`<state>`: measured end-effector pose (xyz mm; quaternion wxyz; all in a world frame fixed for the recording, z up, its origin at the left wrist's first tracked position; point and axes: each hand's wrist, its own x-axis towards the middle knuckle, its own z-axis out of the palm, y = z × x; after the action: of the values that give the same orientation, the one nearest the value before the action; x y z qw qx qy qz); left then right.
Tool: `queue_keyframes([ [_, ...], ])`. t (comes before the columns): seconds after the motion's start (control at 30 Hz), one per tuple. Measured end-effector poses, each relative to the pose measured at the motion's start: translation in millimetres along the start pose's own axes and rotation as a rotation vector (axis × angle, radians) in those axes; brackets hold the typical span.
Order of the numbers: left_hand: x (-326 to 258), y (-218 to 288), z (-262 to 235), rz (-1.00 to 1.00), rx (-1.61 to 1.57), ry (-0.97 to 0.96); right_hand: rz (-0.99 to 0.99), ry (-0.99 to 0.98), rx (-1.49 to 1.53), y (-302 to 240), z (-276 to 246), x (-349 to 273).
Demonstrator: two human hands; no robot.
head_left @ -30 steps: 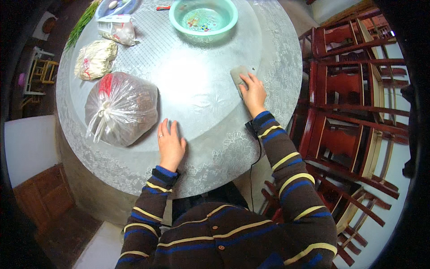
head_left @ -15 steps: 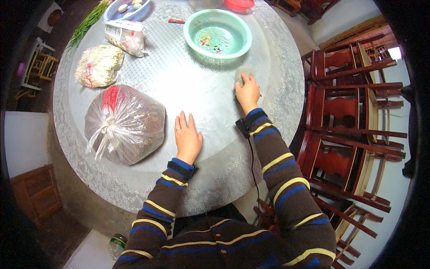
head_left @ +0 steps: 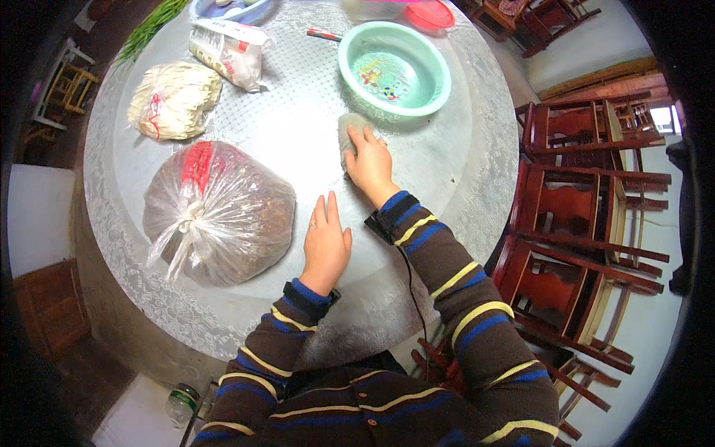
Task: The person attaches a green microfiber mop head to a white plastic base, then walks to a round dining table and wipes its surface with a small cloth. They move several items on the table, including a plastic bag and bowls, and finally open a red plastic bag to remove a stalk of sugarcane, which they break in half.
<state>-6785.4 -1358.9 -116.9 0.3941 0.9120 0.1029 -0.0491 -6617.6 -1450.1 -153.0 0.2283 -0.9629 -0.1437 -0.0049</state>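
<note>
My right hand [head_left: 369, 162] presses down on a grey cloth [head_left: 346, 128] lying on the round table [head_left: 462, 156], just below a green basin [head_left: 395, 67]. Most of the cloth is under the palm; its far end shows beyond my fingers. My left hand [head_left: 325, 242] lies flat on the table with fingers together, holding nothing, right beside a large clear plastic bag [head_left: 220, 212] tied at the top with reddish-brown contents.
At the far left lies a bag of pale noodles [head_left: 173, 100] and a white packet [head_left: 227, 51]. A blue bowl [head_left: 231, 9], a red lid [head_left: 433, 13] and a pen [head_left: 324, 35] sit at the far edge. Red wooden chairs [head_left: 573, 216] crowd the right side.
My right hand has slid the cloth leftward across the table toward the basin. My left hand stayed flat by the big bag. The view has shifted forward over the table.
</note>
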Motion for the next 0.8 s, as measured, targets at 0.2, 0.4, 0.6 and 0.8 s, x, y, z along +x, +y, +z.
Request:
queue_keyframes([
  [0.2,30.9,3.1,-49.7,0.130,0.185,0.232,-0.248,-0.103,0.076,-39.3,20.9,20.5],
  [0.4,56.0,-7.9,-78.1,0.064,0.399,0.307,-0.574,-0.175,0.245,-66.6,42.1,41.9],
  [0.6,67.2,-16.6,-88.1,-0.041,0.430,0.248,-0.512,-0.058,0.138,-83.5,52.7,73.8],
  [0.8,67.1,-18.9,-88.8,-0.043,0.467,0.231,-0.329,0.018,0.091,-77.3,57.0,121.6],
])
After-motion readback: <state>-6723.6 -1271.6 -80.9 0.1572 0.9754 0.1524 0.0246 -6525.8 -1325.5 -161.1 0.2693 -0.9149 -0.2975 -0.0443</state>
